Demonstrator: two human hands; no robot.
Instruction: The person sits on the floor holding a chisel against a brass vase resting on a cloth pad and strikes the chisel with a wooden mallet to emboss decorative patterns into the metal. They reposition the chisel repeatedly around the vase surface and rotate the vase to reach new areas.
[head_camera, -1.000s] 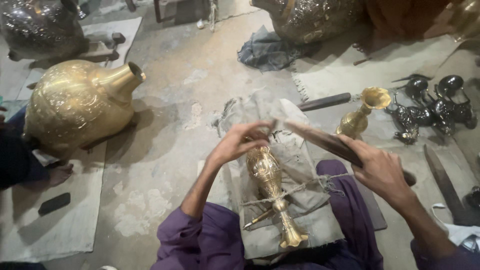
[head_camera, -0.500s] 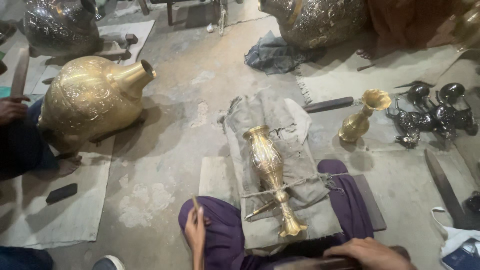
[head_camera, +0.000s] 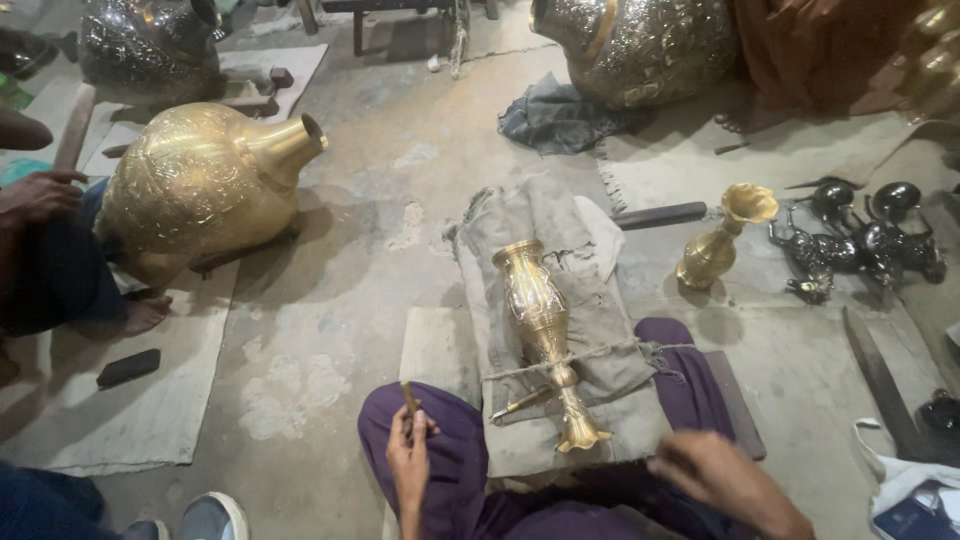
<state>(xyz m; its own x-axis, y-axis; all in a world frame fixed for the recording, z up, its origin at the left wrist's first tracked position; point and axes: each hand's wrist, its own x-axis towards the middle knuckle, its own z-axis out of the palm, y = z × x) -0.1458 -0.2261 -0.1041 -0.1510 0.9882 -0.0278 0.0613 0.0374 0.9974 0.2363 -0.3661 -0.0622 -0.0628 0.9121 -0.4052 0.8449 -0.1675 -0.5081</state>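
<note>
Concrete floor (head_camera: 400, 200) — brass vase (head_camera: 540, 320) tied onto grey cloth (head_camera: 560, 230); left hand (head_camera: 410, 460) pinches a small tool (head_camera: 410, 398) beside it, right hand (head_camera: 715, 475) blurred — grip unclear.

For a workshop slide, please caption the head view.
Seated worker, left hand gripping a small tool, with an engraved brass vase tied across a cloth pad.

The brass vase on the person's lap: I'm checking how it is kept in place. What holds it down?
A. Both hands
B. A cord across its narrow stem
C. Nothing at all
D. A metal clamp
B: a cord crosses the brass vase at its narrow stem, and neither hand touches it.
</note>
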